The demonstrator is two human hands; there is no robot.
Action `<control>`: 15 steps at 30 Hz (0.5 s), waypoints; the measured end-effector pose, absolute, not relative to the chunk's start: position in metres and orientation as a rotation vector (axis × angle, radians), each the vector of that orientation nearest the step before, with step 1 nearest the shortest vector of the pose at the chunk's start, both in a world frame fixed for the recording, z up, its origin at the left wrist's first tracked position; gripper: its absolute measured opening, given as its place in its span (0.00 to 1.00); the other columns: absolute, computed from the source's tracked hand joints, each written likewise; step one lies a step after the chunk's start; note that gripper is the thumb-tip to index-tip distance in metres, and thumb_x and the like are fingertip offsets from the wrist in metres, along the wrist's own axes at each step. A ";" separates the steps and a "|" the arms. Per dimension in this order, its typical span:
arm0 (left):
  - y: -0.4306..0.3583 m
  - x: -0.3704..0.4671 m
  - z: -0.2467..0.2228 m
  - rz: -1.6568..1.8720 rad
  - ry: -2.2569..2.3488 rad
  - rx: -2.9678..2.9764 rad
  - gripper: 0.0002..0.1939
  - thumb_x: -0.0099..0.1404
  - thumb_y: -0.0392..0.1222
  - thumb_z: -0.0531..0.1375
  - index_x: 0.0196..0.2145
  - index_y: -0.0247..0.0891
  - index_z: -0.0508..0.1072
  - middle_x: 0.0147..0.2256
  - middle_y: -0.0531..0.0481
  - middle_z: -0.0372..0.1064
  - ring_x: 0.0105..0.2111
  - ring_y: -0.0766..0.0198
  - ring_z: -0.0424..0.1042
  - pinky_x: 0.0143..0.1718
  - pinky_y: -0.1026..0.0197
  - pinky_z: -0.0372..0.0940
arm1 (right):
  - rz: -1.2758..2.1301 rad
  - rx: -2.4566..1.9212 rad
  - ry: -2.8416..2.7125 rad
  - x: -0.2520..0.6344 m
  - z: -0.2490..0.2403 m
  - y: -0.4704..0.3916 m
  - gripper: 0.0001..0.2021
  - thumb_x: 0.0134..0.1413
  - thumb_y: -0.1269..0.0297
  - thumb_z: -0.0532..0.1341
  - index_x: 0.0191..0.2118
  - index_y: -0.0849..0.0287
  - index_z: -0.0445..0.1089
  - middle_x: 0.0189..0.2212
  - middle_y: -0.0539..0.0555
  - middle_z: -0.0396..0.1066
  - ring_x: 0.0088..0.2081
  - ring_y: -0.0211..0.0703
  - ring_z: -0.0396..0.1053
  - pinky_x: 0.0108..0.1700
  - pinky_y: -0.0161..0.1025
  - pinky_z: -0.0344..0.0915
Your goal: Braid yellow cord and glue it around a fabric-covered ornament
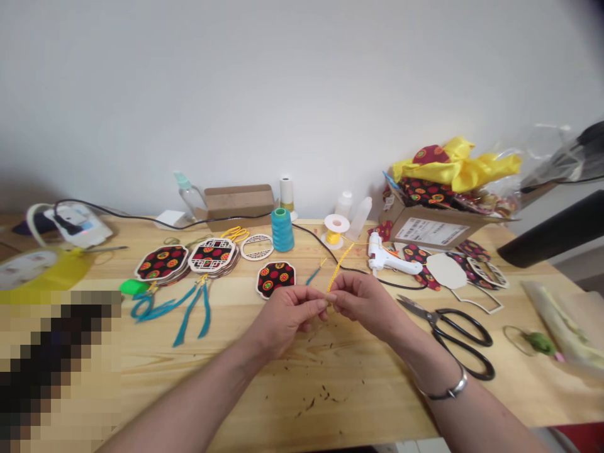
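My left hand (291, 314) and my right hand (361, 302) meet above the middle of the table, fingertips pinched together. Between them is the end of a yellow cord (338, 269), which rises from the fingers toward a white spool (336, 224) wound with yellow. The cord's very tip is hidden by my fingers. Just beyond my left hand lies a dark, flower-patterned fabric panel (276, 279) with a pale rim. A short teal tassel (313, 275) with a yellow end rests near the cord. To the right of my right hand, black-handled scissors (436, 319) lie partly open.
A white glue gun (391, 260) with its cable lies behind the scissors. Stacked patterned ornaments (163, 263) with teal tassels (191, 314) are at left. A teal thread cone (282, 230) stands at the back. A cardboard box (431, 229) of fabric sits back right.
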State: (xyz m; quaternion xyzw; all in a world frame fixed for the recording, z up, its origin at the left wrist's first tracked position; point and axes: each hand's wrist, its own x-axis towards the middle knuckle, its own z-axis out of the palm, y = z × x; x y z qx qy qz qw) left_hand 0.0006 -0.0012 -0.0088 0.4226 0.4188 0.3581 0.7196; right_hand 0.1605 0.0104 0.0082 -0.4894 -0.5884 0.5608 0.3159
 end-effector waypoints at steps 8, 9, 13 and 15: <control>-0.001 0.001 -0.009 0.817 0.996 0.988 0.08 0.52 0.43 0.62 0.28 0.35 0.75 0.22 0.53 0.68 0.17 0.75 0.54 0.19 0.68 0.46 | 1.427 -1.300 -1.566 0.160 0.008 0.011 0.08 0.46 0.64 0.58 0.22 0.60 0.63 0.15 0.44 0.58 0.17 0.29 0.52 0.21 0.30 0.50; -0.001 0.001 -0.009 0.826 1.007 0.996 0.08 0.52 0.43 0.61 0.27 0.35 0.75 0.22 0.53 0.68 0.17 0.75 0.54 0.19 0.68 0.46 | 1.407 -1.306 -1.582 0.160 0.008 0.011 0.07 0.47 0.65 0.58 0.22 0.60 0.64 0.15 0.44 0.59 0.18 0.30 0.53 0.21 0.30 0.51; 0.002 0.001 -0.008 0.888 1.051 0.993 0.08 0.52 0.43 0.62 0.25 0.34 0.73 0.22 0.54 0.68 0.17 0.76 0.53 0.19 0.69 0.46 | 1.253 -1.323 -1.672 0.163 0.006 0.013 0.05 0.49 0.66 0.57 0.30 0.60 0.70 0.23 0.49 0.68 0.25 0.34 0.61 0.28 0.32 0.57; 0.003 0.001 -0.008 0.921 1.079 0.974 0.09 0.52 0.44 0.62 0.25 0.34 0.73 0.22 0.54 0.68 0.16 0.76 0.53 0.19 0.69 0.46 | 1.152 -1.337 -1.730 0.166 0.006 0.014 0.07 0.49 0.65 0.57 0.33 0.59 0.71 0.27 0.50 0.71 0.29 0.37 0.64 0.33 0.34 0.59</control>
